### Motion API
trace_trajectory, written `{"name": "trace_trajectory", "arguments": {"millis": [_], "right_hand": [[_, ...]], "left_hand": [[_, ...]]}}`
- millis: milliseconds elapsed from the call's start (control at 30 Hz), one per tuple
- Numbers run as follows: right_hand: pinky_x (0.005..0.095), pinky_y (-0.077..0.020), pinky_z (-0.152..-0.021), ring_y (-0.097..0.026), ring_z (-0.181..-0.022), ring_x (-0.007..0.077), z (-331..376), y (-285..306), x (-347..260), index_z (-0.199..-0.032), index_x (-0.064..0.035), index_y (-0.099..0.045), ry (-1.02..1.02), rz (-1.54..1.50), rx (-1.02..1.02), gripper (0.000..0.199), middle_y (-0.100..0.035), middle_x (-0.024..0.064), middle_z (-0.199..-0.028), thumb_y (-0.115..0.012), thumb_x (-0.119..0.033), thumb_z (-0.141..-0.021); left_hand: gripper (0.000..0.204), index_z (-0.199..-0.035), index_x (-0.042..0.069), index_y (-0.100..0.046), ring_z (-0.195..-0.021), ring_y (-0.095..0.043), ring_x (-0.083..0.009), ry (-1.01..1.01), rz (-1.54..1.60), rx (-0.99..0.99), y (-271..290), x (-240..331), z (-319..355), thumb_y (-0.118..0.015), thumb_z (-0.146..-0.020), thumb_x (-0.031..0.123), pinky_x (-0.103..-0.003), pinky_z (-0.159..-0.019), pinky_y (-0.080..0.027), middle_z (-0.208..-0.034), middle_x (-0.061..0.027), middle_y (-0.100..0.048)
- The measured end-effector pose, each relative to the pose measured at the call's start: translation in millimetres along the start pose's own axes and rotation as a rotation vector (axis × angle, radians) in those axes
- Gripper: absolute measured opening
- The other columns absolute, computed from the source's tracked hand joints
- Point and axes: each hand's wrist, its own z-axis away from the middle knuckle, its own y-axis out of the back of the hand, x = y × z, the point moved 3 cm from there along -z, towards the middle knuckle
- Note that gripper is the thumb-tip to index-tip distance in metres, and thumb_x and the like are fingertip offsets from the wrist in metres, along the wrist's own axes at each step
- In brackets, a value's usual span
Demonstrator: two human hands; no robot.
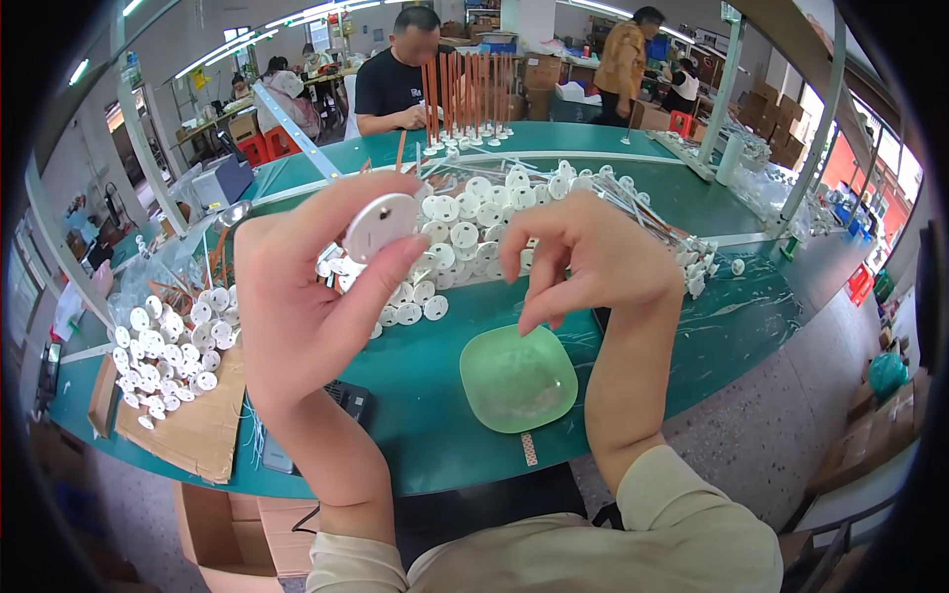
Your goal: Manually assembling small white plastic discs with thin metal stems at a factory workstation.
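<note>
My left hand point(306, 287) is raised at the left, thumb and fingers closed on a round white disc point(381, 227) with a small dark slot near its top. Over the far rim of a translucent green bowl point(473, 395) hangs my right hand point(583, 257). Its fingers are bent, with a gap between index fingertip and thumb, and nothing shows in them. In the bowl lie small clear or whitish bits, too small to name. Beyond my hands, a large heap of similar white discs point(465, 234) spreads across the green table.
More white discs point(168, 346) lie on cardboard point(188, 435) at the left. Dark devices lie partly behind my left forearm. Upright brown sticks point(465, 94) on white bases stand near a seated co-worker point(395, 79). An open carton point(217, 534) is below the table's front edge.
</note>
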Motion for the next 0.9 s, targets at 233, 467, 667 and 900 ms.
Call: {"name": "trace_trajectory", "arguments": {"millis": [233,467,667,900], "right_hand": [[0.0223,-0.0492,-0.049,-0.069,-0.057,0.0125,19.3,3.4,-11.4,-0.083,-0.0039,-0.046,0.155,-0.123,0.200,0.036,-0.070,0.0093,-0.065,-0.079,0.000,-0.070],[0.0231,-0.0502,-0.049,-0.069,-0.058,0.0127,20.5,2.6,-16.0,-0.083,-0.0035,-0.047,0.267,-0.095,0.302,0.039,-0.067,0.0066,-0.065,-0.084,-0.001,-0.069],[0.0189,-0.0445,-0.050,-0.069,-0.059,0.0097,22.5,3.3,-18.3,-0.082,-0.0077,-0.048,0.380,-0.013,0.307,0.046,-0.066,0.0021,-0.063,-0.090,-0.002,-0.064],[0.0178,-0.0440,-0.052,-0.069,-0.060,0.0090,20.9,3.4,-13.8,-0.081,-0.0067,-0.049,0.315,-0.028,0.347,0.046,-0.067,0.0029,-0.061,-0.091,-0.005,-0.061]], "left_hand": [[0.021,-0.098,0.003,-0.070,-0.060,-0.069,-0.0228,-0.015,0.123,-0.143,-30.9,3.0,-5.8,-0.076,-0.079,0.009,-0.028,-0.057,-0.050,-0.073,-0.0110,-0.069],[0.015,-0.094,0.004,-0.070,-0.055,-0.065,-0.0262,-0.083,0.260,-0.272,-48.1,10.3,-5.5,-0.074,-0.082,0.012,-0.031,-0.050,-0.047,-0.067,-0.0109,-0.066],[0.013,-0.089,0.004,-0.071,-0.057,-0.067,-0.0237,-0.034,0.257,-0.297,-52.6,14.9,-6.5,-0.075,-0.079,0.010,-0.029,-0.051,-0.047,-0.067,-0.0105,-0.067],[0.016,-0.089,0.004,-0.072,-0.060,-0.070,-0.0213,-0.047,0.251,-0.222,-49.8,17.5,-6.0,-0.078,-0.075,0.009,-0.027,-0.055,-0.050,-0.069,-0.0096,-0.069]]}}
